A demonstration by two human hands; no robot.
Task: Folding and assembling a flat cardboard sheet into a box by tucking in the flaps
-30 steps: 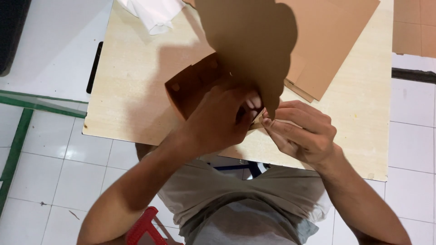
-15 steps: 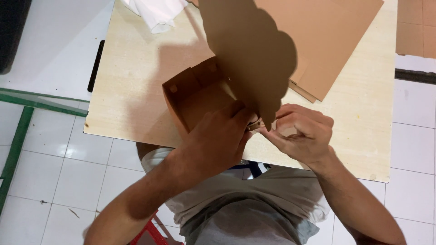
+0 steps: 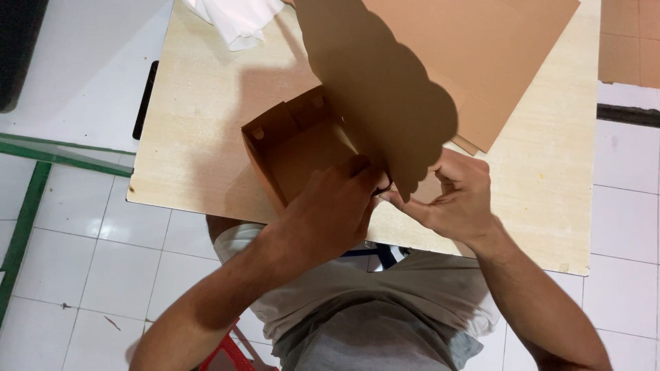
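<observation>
A brown cardboard box [image 3: 295, 148] stands half-folded on the pale wooden table [image 3: 199, 124], its tray part open upward and its scalloped lid flap [image 3: 385, 103] raised. My left hand [image 3: 330, 213] grips the box's near right corner, fingers curled over the wall. My right hand [image 3: 450, 196] pinches the lower edge of the flap just beside the left hand. The spot where the fingers meet lies in shadow.
Flat brown cardboard sheets [image 3: 495, 55] lie at the table's far right. A crumpled white cloth [image 3: 237, 17] sits at the far left edge. White tiled floor [image 3: 82, 227] surrounds the table, with a green frame [image 3: 27, 192] at left and a red stool [image 3: 227, 354] under me.
The box has turned and moved left, so its open tray now shows. My hands have shifted slightly right along its near corner, still holding it.
</observation>
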